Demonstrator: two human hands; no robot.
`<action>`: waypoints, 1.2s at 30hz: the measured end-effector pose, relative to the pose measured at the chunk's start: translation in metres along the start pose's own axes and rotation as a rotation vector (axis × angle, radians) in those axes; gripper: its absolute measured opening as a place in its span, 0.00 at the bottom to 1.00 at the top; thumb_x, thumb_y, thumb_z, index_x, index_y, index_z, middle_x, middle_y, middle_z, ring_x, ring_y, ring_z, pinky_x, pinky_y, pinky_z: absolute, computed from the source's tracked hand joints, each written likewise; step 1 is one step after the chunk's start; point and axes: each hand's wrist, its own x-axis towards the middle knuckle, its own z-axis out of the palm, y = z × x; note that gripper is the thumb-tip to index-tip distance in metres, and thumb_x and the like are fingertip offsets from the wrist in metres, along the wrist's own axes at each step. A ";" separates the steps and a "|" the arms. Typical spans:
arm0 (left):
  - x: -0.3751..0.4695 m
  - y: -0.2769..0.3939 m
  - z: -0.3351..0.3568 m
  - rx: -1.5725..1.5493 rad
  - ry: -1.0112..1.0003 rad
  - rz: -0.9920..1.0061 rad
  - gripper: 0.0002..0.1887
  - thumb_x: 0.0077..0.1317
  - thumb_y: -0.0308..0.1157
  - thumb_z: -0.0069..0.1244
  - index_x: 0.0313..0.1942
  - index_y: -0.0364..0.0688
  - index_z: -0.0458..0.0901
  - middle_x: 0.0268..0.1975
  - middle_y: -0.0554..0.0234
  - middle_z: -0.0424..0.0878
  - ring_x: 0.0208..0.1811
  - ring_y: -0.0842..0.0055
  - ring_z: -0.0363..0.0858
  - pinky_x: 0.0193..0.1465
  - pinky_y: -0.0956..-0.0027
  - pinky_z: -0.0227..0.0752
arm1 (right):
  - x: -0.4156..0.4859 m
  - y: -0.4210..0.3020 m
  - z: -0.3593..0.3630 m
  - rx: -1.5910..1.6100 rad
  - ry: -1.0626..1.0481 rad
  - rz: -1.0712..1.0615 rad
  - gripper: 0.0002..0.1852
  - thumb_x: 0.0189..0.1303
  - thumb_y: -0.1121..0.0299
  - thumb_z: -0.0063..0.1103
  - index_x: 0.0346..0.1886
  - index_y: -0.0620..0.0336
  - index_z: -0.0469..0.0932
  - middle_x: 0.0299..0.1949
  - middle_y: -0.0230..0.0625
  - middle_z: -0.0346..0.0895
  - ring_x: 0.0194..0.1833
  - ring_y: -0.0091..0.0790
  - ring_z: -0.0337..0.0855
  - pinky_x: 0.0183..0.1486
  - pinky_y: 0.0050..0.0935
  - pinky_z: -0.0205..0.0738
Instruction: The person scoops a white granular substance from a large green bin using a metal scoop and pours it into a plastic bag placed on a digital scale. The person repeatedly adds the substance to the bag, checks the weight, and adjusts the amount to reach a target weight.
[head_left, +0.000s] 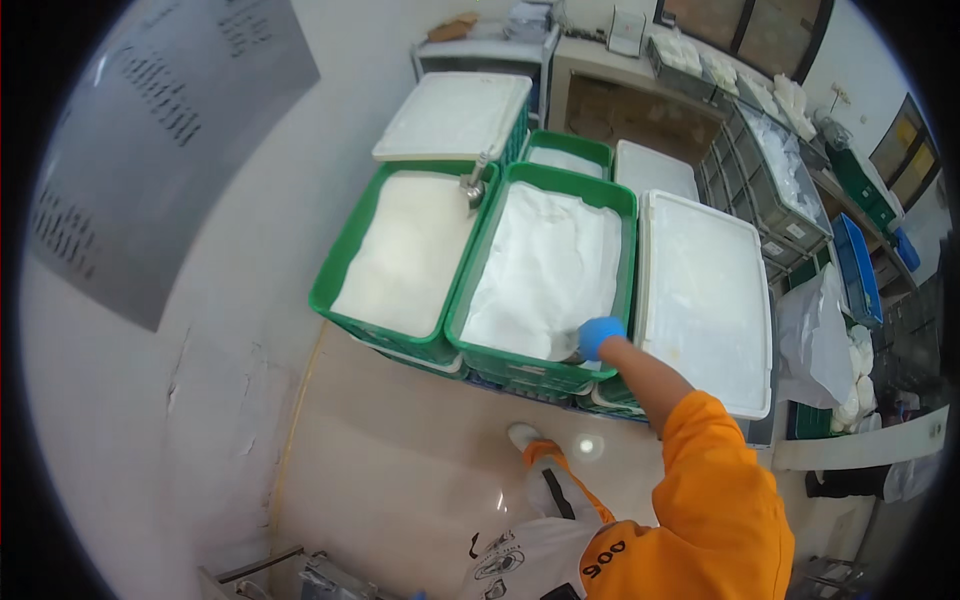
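Observation:
My right hand (600, 337), in a blue glove, is closed on a metal scoop (568, 349) at the near right corner of the middle green crate (628, 247). White powder (540, 262) with an uneven surface fills much of that crate, and the scoop is partly hidden in it. To the left, another green crate (330, 285) holds smoother, off-white powder (409, 247). A second metal scoop (472, 187) rests at its far right corner, handle up. At most a speck of blue shows of my left hand at the bottom edge, too little to tell its state.
White lids cover stacked crates at the right (705, 300) and the far left (454, 112). A smaller green crate (570, 142) stands behind. Grey bins (780, 195) and a white bag (814, 337) are at the right. The wall (225, 300) bounds the left side; a metal cart (337, 577) is at the bottom.

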 end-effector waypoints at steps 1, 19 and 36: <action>0.014 -0.001 -0.009 0.022 0.058 0.019 0.05 0.64 0.32 0.55 0.37 0.43 0.80 0.32 0.65 0.81 0.29 0.70 0.82 0.30 0.67 0.75 | 0.034 0.002 0.025 0.059 -0.132 -0.012 0.19 0.63 0.58 0.57 0.50 0.58 0.88 0.53 0.48 0.86 0.53 0.50 0.87 0.53 0.45 0.82; 0.145 0.098 -0.086 -0.473 -0.332 -0.127 0.15 0.68 0.36 0.51 0.52 0.42 0.85 0.52 0.49 0.85 0.52 0.57 0.83 0.56 0.56 0.77 | 0.414 0.085 0.048 0.975 0.383 0.611 0.19 0.65 0.60 0.53 0.51 0.63 0.83 0.50 0.55 0.84 0.54 0.59 0.84 0.56 0.50 0.78; 0.291 0.172 -0.147 -1.168 -0.193 -0.651 0.22 0.66 0.34 0.61 0.59 0.37 0.80 0.45 0.60 0.87 0.41 0.78 0.84 0.41 0.72 0.78 | 0.166 0.050 0.076 0.843 0.525 0.424 0.15 0.61 0.55 0.61 0.43 0.54 0.83 0.41 0.53 0.86 0.45 0.60 0.85 0.49 0.52 0.79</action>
